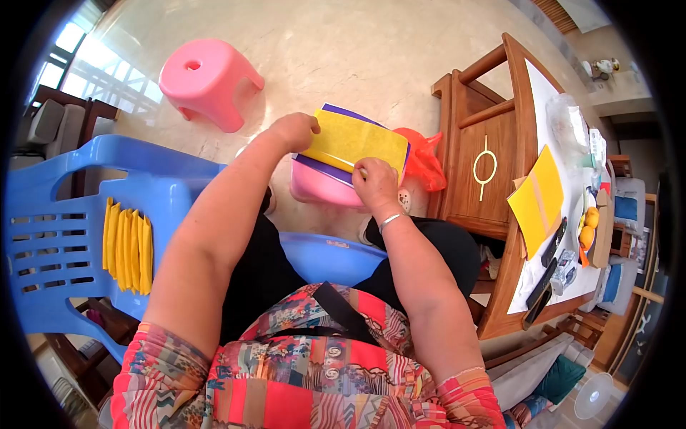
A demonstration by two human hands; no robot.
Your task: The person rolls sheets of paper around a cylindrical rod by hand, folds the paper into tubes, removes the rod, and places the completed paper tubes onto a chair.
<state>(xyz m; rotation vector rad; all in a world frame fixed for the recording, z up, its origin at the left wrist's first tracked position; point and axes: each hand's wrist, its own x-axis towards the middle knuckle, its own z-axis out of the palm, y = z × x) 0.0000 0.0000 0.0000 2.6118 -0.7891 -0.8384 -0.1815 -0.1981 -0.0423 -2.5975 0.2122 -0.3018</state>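
Observation:
A yellow sheet (361, 139) lies over a dark purple-blue sheet (327, 169), whose edges stick out around it. Both rest on top of a pink plastic basin (325, 189) between my knees. At the left end of the yellow sheet, my left hand (296, 131) is closed, its fingertips on the edge. My right hand (376, 184), with a silver bangle on its wrist, has curled fingers at the near edge of the same sheet. The undersides of the fingers are partly hidden.
A pink stool (207, 79) stands on the floor ahead. Yellow packets (127, 247) lie on a blue plastic chair (153, 182) at left. A red plastic bag (423, 159) hangs near a wooden table (475, 154), which bears a yellow envelope (537, 200) and bottles.

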